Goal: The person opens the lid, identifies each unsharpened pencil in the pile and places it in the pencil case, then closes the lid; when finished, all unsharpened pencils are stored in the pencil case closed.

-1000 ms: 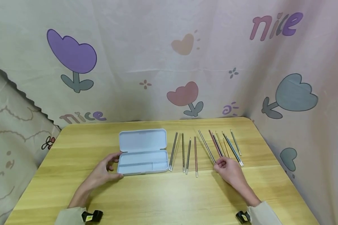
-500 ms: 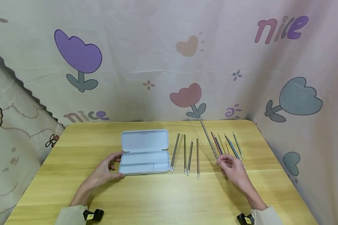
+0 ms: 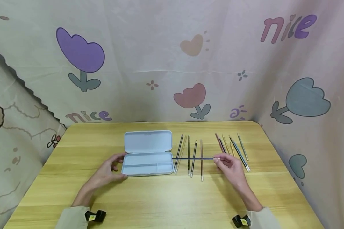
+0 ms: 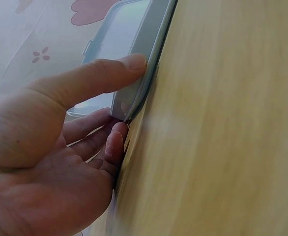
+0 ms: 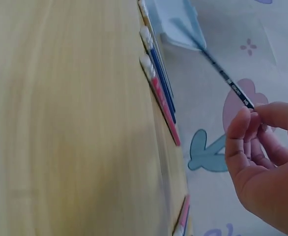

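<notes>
A light blue pencil case (image 3: pixel 143 158) lies on the table with its lid folded back and its compartments facing up. My left hand (image 3: pixel 103 171) holds its left end; in the left wrist view, the thumb (image 4: pixel 114 73) presses the near side while curled fingers reach behind the end. My right hand (image 3: pixel 231 167) pinches a dark pencil (image 3: pixel 193 158) by its eraser end. That pencil is raised almost level, and its far tip points left at the case's right edge. Beneath it lie several pencils side by side, including a red pencil (image 3: pixel 202 171).
A second group of pencils (image 3: pixel 239 152) lies beyond and right of my right hand, partly hidden by it. The wooden table (image 3: pixel 172 200) ends at the back against a printed curtain (image 3: pixel 149 57). Black straps with cameras sit on both wrists.
The pencil in my right hand has been lifted and swung from pointing away to pointing left over the middle pencils. My left hand stays on the pencil case.
</notes>
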`<state>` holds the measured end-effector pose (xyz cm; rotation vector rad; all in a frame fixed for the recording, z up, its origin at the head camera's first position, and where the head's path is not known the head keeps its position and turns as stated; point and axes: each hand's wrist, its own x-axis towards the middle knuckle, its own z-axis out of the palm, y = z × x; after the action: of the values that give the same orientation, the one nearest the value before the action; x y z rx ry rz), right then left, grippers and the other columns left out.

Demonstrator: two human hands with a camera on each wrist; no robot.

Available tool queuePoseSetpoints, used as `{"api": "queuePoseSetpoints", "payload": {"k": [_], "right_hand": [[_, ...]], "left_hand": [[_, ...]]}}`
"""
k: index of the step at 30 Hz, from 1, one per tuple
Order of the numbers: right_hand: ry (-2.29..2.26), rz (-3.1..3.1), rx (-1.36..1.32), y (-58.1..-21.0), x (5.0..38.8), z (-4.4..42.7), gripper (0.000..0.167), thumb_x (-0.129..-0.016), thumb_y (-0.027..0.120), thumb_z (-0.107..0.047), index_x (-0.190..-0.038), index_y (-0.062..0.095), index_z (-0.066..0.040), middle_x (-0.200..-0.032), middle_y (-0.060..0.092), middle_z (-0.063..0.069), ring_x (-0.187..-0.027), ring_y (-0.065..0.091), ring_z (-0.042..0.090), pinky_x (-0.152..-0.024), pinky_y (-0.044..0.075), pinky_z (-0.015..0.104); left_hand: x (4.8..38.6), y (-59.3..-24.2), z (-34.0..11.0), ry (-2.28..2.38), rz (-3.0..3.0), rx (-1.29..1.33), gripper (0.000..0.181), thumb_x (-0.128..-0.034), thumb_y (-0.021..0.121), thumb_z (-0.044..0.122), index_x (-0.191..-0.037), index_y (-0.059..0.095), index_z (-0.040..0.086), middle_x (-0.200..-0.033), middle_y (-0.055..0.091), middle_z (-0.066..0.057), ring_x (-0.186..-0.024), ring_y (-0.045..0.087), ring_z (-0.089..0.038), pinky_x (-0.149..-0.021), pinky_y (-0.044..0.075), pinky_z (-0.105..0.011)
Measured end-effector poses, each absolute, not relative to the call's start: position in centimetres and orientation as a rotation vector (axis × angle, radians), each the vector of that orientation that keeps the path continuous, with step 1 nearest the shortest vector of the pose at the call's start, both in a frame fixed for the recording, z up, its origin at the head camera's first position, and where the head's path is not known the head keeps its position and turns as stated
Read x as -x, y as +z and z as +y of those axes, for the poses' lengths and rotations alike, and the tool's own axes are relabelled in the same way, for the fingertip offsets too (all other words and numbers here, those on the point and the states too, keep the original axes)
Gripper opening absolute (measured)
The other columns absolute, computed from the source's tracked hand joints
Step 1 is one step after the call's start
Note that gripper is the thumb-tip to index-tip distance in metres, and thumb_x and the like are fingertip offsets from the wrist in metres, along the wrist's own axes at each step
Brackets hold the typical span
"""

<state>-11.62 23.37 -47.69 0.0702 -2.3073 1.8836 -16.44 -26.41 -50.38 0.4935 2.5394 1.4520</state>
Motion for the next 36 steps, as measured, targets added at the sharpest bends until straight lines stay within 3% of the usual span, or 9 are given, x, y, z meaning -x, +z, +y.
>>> {"api": "queuePoseSetpoints", "payload": {"k": [14, 22, 29, 33, 36], "right_hand": [[2.119, -2.213, -0.102, -46.7, 13.2, 20.0, 0.030, -0.092, 0.074, 0.000, -0.114, 0.062, 0.017, -0.103, 0.071, 0.030, -0.091, 0.073, 0.038, -0.080, 0.057, 0.044], [1.952, -2.260, -0.180, -46.9, 14.2, 18.5, 0.014, -0.092, 0.076, -0.004, -0.103, 0.073, 0.003, -0.099, 0.070, 0.022, -0.080, 0.069, 0.036, -0.073, 0.059, 0.037], [1.926, -2.255, -0.145, -46.7, 14.9, 17.3, 0.020, -0.089, 0.080, -0.009, -0.102, 0.073, 0.004, -0.100, 0.073, 0.017, -0.087, 0.071, 0.025, -0.074, 0.058, 0.030], [1.921, -2.279, -0.139, -46.8, 15.3, 16.3, 0.018, -0.089, 0.080, -0.013, -0.100, 0.074, 0.000, -0.095, 0.073, 0.014, -0.086, 0.069, 0.033, -0.072, 0.058, 0.034], [1.906, -2.312, -0.162, -46.9, 15.6, 15.5, 0.014, -0.090, 0.080, -0.013, -0.100, 0.075, -0.004, -0.094, 0.073, 0.011, -0.086, 0.069, 0.031, -0.074, 0.058, 0.032]], "left_hand": [[16.4, -50.7, -26.5, 1.457, 2.543, -0.487, 0.089, -0.0748, 0.092, 0.014, -0.150, 0.046, 0.004, -0.125, 0.058, -0.017, -0.092, 0.049, -0.027, -0.078, 0.043, -0.028], [16.4, -50.6, -26.5, 1.467, 2.533, -0.493, 0.089, -0.0744, 0.092, 0.013, -0.150, 0.046, 0.004, -0.125, 0.058, -0.017, -0.090, 0.049, -0.027, -0.076, 0.043, -0.028], [16.7, -50.6, -26.2, 1.458, 2.531, -0.500, 0.087, -0.0750, 0.092, 0.014, -0.149, 0.047, 0.004, -0.123, 0.058, -0.016, -0.088, 0.049, -0.027, -0.074, 0.044, -0.028], [16.6, -50.5, -26.2, 1.458, 2.536, -0.494, 0.087, -0.0752, 0.092, 0.014, -0.149, 0.047, 0.003, -0.123, 0.057, -0.016, -0.089, 0.049, -0.027, -0.074, 0.044, -0.028], [16.5, -50.4, -26.4, 1.459, 2.530, -0.488, 0.087, -0.0756, 0.091, 0.013, -0.149, 0.046, 0.003, -0.124, 0.057, -0.017, -0.088, 0.048, -0.027, -0.073, 0.043, -0.029]]}}
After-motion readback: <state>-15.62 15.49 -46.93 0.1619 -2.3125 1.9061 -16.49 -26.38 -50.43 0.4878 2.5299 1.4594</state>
